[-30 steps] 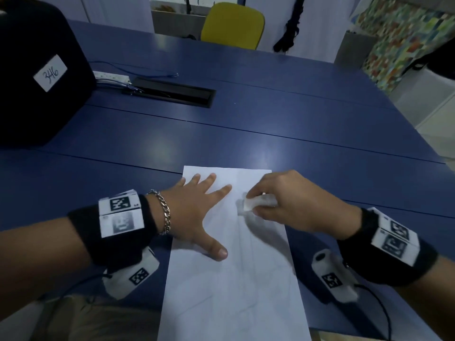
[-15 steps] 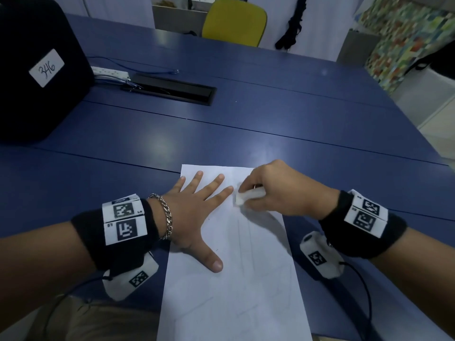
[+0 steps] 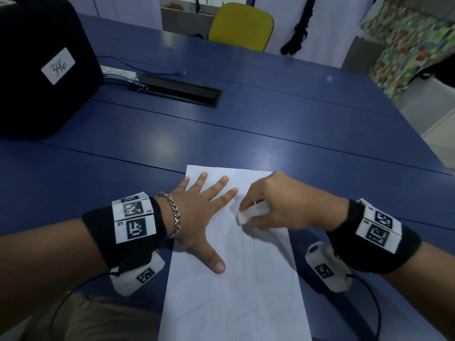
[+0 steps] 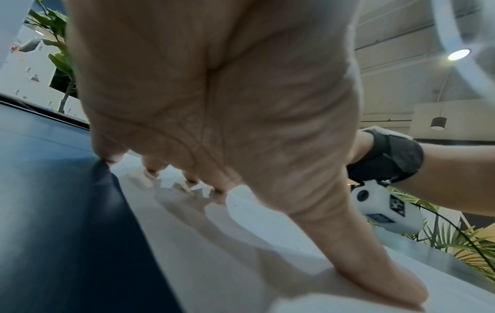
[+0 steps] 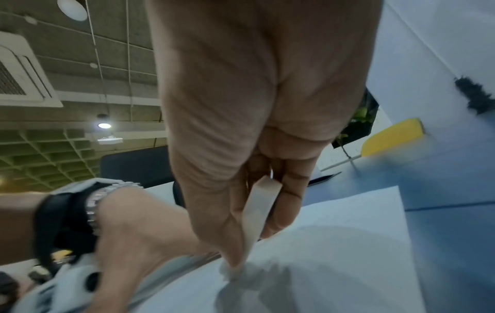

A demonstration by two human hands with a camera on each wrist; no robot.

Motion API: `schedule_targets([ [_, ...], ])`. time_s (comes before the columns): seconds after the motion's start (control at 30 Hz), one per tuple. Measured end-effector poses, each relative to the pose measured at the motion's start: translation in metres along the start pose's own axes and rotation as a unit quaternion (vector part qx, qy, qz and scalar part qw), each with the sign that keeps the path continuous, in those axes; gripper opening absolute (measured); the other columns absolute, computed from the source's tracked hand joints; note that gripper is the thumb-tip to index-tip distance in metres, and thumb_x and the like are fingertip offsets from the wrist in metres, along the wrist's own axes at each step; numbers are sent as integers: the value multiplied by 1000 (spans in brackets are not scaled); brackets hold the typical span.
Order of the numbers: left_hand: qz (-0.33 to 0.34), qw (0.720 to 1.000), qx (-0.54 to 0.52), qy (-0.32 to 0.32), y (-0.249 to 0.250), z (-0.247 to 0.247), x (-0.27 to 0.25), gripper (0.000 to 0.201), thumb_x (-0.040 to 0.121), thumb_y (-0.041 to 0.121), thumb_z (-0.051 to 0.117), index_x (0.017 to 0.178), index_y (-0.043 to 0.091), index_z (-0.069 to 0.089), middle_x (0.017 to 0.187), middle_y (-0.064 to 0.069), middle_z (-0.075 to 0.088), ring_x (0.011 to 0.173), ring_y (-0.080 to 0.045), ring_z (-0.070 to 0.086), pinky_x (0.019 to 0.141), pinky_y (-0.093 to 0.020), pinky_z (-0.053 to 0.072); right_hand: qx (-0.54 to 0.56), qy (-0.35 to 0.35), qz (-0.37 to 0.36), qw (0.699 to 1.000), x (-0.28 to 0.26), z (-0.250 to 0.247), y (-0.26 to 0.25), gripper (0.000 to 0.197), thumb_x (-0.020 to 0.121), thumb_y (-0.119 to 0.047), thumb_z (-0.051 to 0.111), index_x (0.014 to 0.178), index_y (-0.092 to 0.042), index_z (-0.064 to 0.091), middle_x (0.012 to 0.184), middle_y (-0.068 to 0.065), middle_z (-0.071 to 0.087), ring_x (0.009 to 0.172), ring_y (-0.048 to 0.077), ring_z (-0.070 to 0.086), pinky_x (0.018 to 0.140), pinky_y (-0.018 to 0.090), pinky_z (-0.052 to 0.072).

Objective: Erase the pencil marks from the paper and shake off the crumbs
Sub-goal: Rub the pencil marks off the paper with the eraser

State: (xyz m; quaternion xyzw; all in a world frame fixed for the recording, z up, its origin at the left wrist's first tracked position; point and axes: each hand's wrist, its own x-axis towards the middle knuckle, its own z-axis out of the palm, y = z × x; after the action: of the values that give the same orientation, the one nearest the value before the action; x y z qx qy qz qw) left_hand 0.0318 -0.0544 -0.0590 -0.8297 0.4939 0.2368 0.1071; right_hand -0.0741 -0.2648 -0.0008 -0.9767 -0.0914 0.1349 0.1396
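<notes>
A white sheet of paper (image 3: 236, 291) with faint pencil lines lies lengthwise on the blue table (image 3: 246, 134), its near end over the table edge. My left hand (image 3: 202, 207) lies flat on the sheet's upper left, fingers spread and straight, thumb pointing toward me. My right hand (image 3: 275, 205) pinches a white eraser (image 3: 248, 214) between thumb and fingers and presses its tip on the paper just right of the left fingertips. The right wrist view shows the eraser (image 5: 257, 213) held edge-down on the paper (image 5: 335, 254). In the left wrist view the palm (image 4: 214, 95) hovers over the sheet (image 4: 227, 243).
A black case (image 3: 37, 77) with a white label stands at the far left. A recessed cable hatch (image 3: 177, 91) and a white power strip (image 3: 118, 71) lie behind it. A yellow chair (image 3: 242, 25) stands beyond the table's far edge.
My right hand has rubbed the eraser up the sheet and back down toward me. The left hand has stayed flat on the paper.
</notes>
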Motion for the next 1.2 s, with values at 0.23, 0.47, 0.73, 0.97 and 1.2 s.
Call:
schedule_targets([
  [0.23,0,1000,-2,-5,0,-1,0,163,34,110,55,150,46,-41,160,13,-47,153,-35,-35,125,-62,-12,-40,51,36,997,12,-5,6,34,82,-34,70,115,-29,76,107,-11,74,96,13,66,83,32,56],
  [0.47,14,1000,-5,-6,-2,-2,-2,163,34,110,54,151,47,-39,161,15,-46,153,-34,-36,125,-62,-12,-6,49,19,999,-19,-6,-2,22,85,-32,72,106,-28,76,98,-14,74,86,6,64,76,20,50],
  [0.73,55,998,29,-15,-12,-25,-2,151,56,104,57,157,39,-33,161,3,-47,148,-32,-44,122,-61,-20,21,91,83,992,-49,16,25,10,87,-33,70,97,-32,72,94,-20,67,88,3,63,77,28,55],
  [0.97,-7,1000,0,15,18,-19,5,137,58,105,52,161,47,-17,173,5,-23,161,-34,-14,127,-59,-8,-6,56,67,996,-43,8,19,17,87,-36,71,103,-33,69,97,-18,65,88,2,60,77,28,55],
  [1.2,-29,999,-7,15,21,-22,9,149,47,106,59,158,51,-23,173,4,-25,160,-35,-16,125,-67,-3,24,96,61,993,-8,4,13,24,83,-31,68,106,-30,75,95,-13,73,84,7,65,77,32,57],
])
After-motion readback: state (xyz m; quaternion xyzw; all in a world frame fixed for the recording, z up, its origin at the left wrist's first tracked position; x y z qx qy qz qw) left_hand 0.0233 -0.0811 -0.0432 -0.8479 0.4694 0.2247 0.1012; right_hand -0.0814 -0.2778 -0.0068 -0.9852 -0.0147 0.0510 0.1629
